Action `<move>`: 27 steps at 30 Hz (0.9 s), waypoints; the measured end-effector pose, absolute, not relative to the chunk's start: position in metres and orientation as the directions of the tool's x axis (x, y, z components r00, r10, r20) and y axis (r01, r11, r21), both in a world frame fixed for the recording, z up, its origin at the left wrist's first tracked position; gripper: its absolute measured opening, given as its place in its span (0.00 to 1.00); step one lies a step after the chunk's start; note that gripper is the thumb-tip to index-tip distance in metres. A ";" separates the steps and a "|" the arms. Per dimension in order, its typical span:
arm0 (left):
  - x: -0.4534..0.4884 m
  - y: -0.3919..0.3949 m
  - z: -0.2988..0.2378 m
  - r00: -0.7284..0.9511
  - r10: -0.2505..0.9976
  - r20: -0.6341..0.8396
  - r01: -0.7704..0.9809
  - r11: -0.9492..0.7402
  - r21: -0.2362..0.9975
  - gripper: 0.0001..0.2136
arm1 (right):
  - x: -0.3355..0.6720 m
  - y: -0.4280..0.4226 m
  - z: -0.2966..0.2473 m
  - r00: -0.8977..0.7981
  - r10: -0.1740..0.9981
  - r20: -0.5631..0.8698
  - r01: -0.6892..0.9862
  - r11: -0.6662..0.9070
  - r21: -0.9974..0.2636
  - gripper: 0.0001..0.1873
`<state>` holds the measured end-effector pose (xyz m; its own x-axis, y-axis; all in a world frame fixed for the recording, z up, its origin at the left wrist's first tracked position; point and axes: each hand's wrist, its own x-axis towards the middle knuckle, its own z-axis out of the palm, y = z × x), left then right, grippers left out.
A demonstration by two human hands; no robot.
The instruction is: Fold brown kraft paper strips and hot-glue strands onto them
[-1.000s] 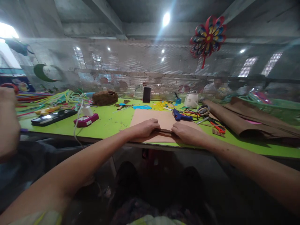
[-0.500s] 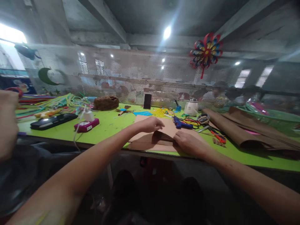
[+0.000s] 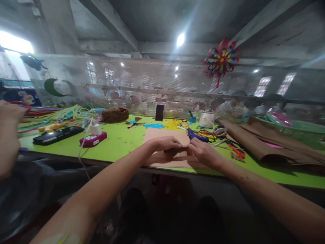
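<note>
A brown paper sheet (image 3: 162, 135) lies on the green table (image 3: 122, 140) near its front edge, with its near part folded over. My left hand (image 3: 164, 143) and my right hand (image 3: 204, 152) meet at the fold, fingertips pinched on the raised paper edge between them. Both forearms reach in from below. A blue glue gun (image 3: 196, 136) lies just beyond my right hand.
Scissors with red handles (image 3: 235, 149), a tape roll (image 3: 220, 129) and a white pot (image 3: 207, 118) lie right of the sheet. Rolled brown paper (image 3: 264, 140) and a green basket (image 3: 297, 127) fill the right. A phone (image 3: 57, 134), a pink box (image 3: 92, 139) and coloured strips (image 3: 56, 113) sit left. Another person's arm (image 3: 8, 139) is at the far left.
The folded paper flap, lifted by my left hand half a second ago, is now brought further over. Both hands have come together at the fold. The camera tilted slightly.
</note>
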<state>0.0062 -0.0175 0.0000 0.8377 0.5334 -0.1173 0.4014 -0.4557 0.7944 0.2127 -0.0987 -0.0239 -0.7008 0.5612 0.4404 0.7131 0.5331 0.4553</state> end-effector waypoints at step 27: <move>0.005 -0.028 -0.018 0.772 0.598 0.215 0.279 -0.623 0.731 0.16 | 0.208 -0.056 -0.041 -0.127 0.946 0.298 0.303 0.323 -0.897 0.20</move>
